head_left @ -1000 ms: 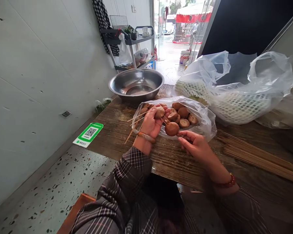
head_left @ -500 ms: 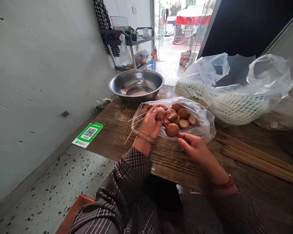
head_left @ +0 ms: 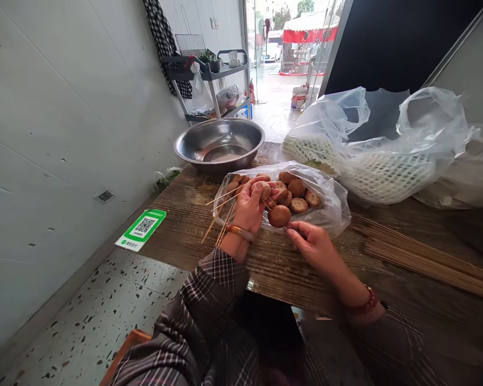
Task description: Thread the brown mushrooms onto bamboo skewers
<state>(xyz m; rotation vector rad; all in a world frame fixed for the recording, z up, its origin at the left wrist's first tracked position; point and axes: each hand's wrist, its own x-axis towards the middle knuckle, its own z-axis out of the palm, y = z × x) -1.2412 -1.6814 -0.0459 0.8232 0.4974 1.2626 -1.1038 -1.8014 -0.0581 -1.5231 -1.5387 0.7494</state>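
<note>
Closely pinched, the right hand (head_left: 316,244) has its thumb and fingers on the near end of thin sticks (head_left: 270,202), with the darker mushroom (head_left: 279,216) on them just beyond its fingertips. Ahead and to its left, the left hand (head_left: 250,206) is curled around the paler mushroom (head_left: 260,191), near the sticks' far ends; whether they touch it, I cannot tell. For good control, the right hand would do best to grip low and close behind the darker mushroom, pushing straight and evenly so the sticks neither bend nor split the cap. The left hand should cup the paler mushroom from the sides, fingers out of the points' path. Just beyond both hands lies the open bag (head_left: 340,214) of mushrooms (head_left: 296,187). Loose skewers (head_left: 215,217) fan out left of the left hand; the bundle (head_left: 418,254) lies right of the right hand. Farther ahead sits the bowl (head_left: 221,167).
</note>
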